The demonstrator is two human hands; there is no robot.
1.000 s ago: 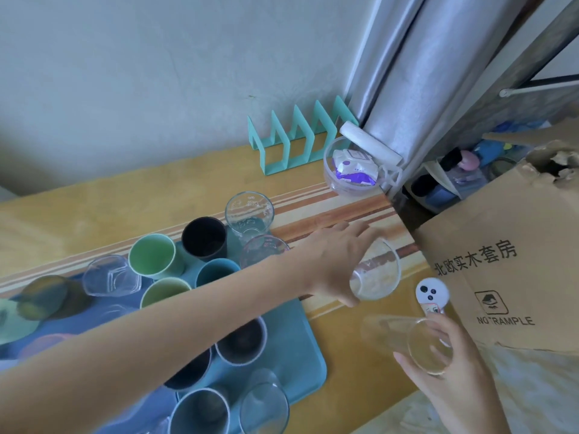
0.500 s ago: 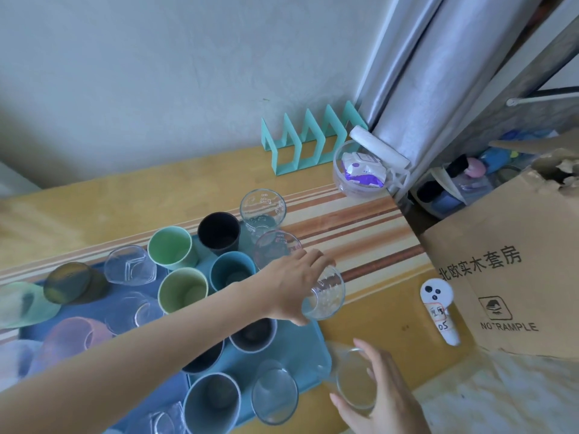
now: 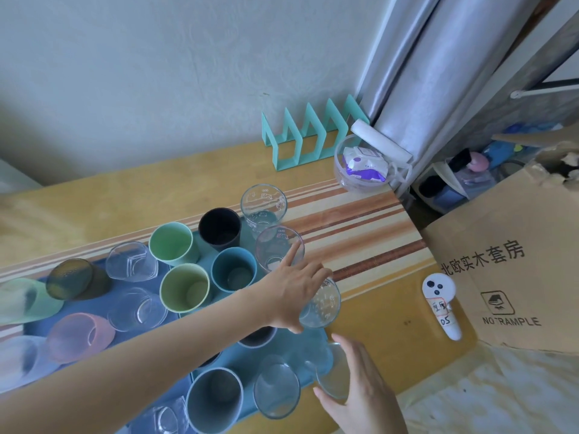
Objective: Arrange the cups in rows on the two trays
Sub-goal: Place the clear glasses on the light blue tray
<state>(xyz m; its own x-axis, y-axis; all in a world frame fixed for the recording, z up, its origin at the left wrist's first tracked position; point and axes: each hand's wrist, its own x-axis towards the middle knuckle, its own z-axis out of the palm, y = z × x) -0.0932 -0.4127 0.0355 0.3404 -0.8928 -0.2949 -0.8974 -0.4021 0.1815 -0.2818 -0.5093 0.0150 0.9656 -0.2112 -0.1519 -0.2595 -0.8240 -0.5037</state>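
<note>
My left hand [image 3: 291, 292] is reaching across the teal tray [image 3: 313, 339] with its fingers wrapped round a clear glass [image 3: 322, 305], tipped a bit, right over the tray's right edge. Index finger is sticking out and touching the rim of another clear printed glass [image 3: 279, 249] just behind it. My right hand [image 3: 360, 393] has a second clear glass [image 3: 335, 371] gripped at the tray's near right corner, fingers curled round the side; can't really tell if its base is down on the tray or just off it, the glass is too see-through.

On the teal tray: a black cup [image 3: 219, 228], a mint cup [image 3: 172, 242], a lime green cup [image 3: 185, 289], a teal blue cup [image 3: 233, 269], a grey-blue cup [image 3: 214, 399] and a clear tumbler [image 3: 275, 386] near the front edge. One more printed glass [image 3: 263, 205] sits at the tray's far right corner.

The blue tray [image 3: 94, 305] on the left holds a bunch lying on their sides, including a pink cup [image 3: 78, 336] and a smoky dark glass [image 3: 70, 278]. Both trays sit on the yellow counter [image 3: 125, 195].
</note>
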